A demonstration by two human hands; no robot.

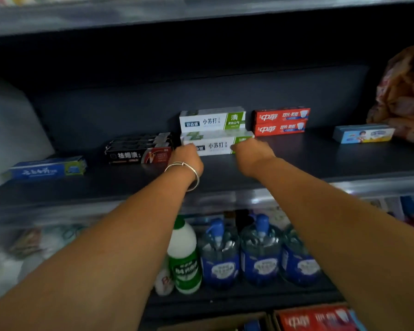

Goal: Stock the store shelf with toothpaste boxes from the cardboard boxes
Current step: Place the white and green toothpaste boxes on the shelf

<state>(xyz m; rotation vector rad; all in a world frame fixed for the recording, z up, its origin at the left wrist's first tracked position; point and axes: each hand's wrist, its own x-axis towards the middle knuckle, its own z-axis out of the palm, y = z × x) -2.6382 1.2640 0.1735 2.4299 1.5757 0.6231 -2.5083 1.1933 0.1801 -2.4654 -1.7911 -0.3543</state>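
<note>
On the dark shelf [225, 177], both my hands are on a white and green toothpaste box [215, 142] that lies in front of a matching box [212, 119] standing behind it. My left hand [188, 158], with a silver bangle at the wrist, grips the box's left end. My right hand [252, 154] grips its right end, its fingers over the front face. Black toothpaste boxes [139, 149] lie just to the left and two stacked red ones [281, 120] to the right. At the bottom edge, a cardboard box [275, 318] holds red toothpaste boxes [318, 318].
A blue toothpaste box [46, 169] lies far left on the shelf and a children's one [363, 133] far right, beside a reddish plastic bag [406, 96]. The shelf below holds a white and green bottle [183, 256] and several blue pump bottles [259, 254].
</note>
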